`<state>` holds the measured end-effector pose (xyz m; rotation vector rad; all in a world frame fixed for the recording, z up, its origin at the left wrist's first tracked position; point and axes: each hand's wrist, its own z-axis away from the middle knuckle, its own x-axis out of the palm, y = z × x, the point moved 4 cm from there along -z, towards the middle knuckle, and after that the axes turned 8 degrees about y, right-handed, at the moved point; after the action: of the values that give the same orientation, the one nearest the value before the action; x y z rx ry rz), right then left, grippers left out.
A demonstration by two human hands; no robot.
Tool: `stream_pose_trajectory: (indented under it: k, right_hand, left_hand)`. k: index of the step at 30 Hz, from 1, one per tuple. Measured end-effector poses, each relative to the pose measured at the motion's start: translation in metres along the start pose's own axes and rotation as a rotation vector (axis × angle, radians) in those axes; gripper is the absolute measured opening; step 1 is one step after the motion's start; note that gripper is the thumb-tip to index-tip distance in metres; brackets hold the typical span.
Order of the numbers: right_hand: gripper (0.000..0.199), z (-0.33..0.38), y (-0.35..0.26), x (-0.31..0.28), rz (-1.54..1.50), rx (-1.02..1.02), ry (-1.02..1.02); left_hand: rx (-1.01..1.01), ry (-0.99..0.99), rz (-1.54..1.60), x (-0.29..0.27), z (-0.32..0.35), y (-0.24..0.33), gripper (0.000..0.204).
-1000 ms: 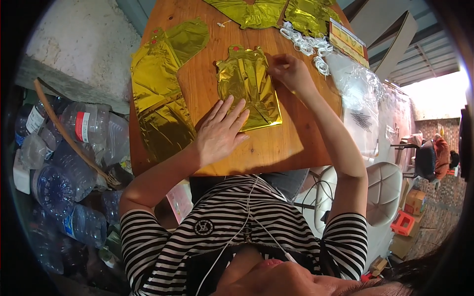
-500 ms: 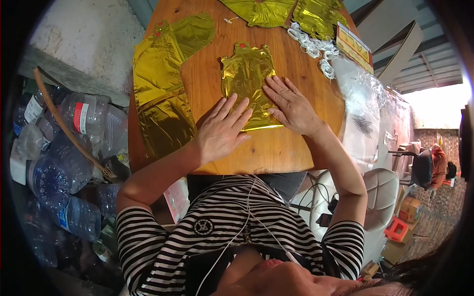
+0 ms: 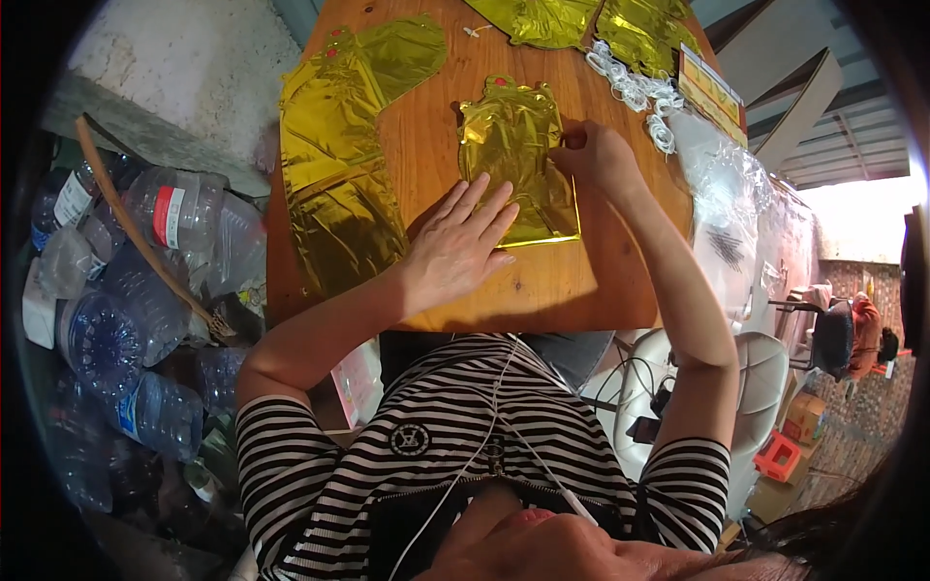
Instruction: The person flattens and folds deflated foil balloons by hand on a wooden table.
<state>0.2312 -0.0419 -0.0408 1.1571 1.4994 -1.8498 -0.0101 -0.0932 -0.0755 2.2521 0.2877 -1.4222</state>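
The fingers (image 3: 484,208) of the left hand (image 3: 455,252) lay spread and flat, pressing the near left part of a gold foil balloon (image 3: 518,160) against the tabletop (image 3: 436,136). The right hand (image 3: 601,160) had curled its fingers into a pinch on the balloon's right edge; half a second earlier that hand had lain flat on the foil nearer the body, and it had since moved to the far right edge. The left hand had stayed where it was. The balloon lay flat and uninflated at the middle of the wooden tabletop, shiny and creased, with a small tab at its far end. To its left lay a longer crumpled gold foil sheet (image 3: 339,165). More gold foil pieces (image 3: 581,19) lay at the far edge, with white curled ribbon (image 3: 635,92) just right of them. Clear plastic bottles (image 3: 145,271) were piled on the floor at left.
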Motion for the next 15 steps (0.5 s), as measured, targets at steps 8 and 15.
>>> stream_pose_trajectory:
  k: [8,15]
  right_hand:
    - [0.026,-0.016,0.000,0.005,-0.173,0.179,-0.278]
    - [0.034,-0.005,0.004,0.002,-0.515,0.392,-0.363]
  left_hand:
    - [0.009,0.008,0.009,0.002,0.000,0.000,0.065]
    - [0.005,-0.004,-0.005,0.002,0.000,-0.001,0.065]
